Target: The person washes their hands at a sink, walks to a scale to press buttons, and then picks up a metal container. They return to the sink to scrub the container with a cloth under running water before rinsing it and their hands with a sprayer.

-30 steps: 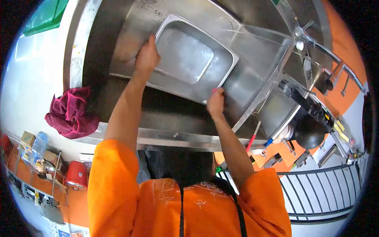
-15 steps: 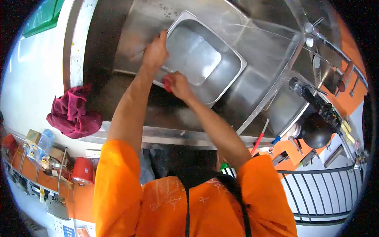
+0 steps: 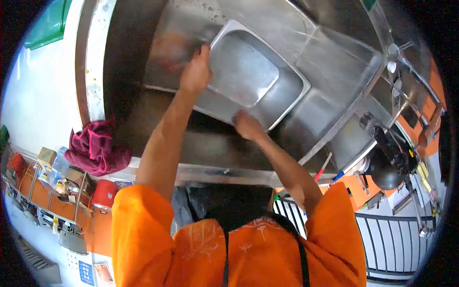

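A rectangular stainless steel pan (image 3: 246, 67) sits tilted on the metal sink unit, its inside facing me. My left hand (image 3: 196, 72) is closed on the pan's left rim, steadying that side. Down at the near side of the pan is my right hand (image 3: 249, 126), closed around a small red scrubbing pad or cloth (image 3: 240, 114). Most of that red thing is hidden by the fingers, and I cannot tell its exact kind. The right hand is slightly blurred at the near wall of the pan.
A maroon towel (image 3: 98, 148) hangs over the counter's left corner. To the right stand a metal partition, pipework (image 3: 406, 62), a red-handled tool (image 3: 323, 167) and a round black pan (image 3: 386, 167). A red bucket (image 3: 104, 193) is at lower left, a black railing (image 3: 392, 244) at lower right.
My right hand has slid rightward along the pan's near side with the red pad or cloth. My left hand stays on the left rim. The whole view has shifted slightly.
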`<state>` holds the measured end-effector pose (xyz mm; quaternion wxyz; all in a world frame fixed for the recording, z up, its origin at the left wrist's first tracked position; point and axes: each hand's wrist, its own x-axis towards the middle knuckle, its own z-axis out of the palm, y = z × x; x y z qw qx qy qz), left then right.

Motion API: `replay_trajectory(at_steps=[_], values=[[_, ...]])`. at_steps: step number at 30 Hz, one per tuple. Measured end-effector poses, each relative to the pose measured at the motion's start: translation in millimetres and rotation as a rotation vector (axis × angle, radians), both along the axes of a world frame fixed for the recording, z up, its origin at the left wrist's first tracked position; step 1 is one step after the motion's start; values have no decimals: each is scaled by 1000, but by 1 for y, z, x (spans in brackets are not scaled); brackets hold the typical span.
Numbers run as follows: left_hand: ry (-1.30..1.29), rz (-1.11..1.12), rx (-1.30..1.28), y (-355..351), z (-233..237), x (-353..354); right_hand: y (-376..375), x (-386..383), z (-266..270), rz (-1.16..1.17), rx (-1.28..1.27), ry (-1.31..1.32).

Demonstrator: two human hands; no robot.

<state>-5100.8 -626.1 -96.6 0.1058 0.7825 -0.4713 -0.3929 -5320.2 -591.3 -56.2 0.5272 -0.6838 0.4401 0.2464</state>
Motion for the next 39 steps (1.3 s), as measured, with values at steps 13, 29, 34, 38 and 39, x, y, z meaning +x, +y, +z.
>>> replay_trajectory(at_steps=[13,29,34,38,39], values=[[59,51,-10,27,-7,-7,15,-85,-43,520,-214,194],[50,-28,-3,36,-3,-18,-74,-99,18,1077,-558,457],[-82,-51,-27,33,-6,-19,-42,-121,-16,919,-579,399],[-54,-57,-12,41,-13,-19,-73,-76,42,947,-309,477],[-30,-70,16,38,-9,-17,-103,-95,32,1132,-545,394]])
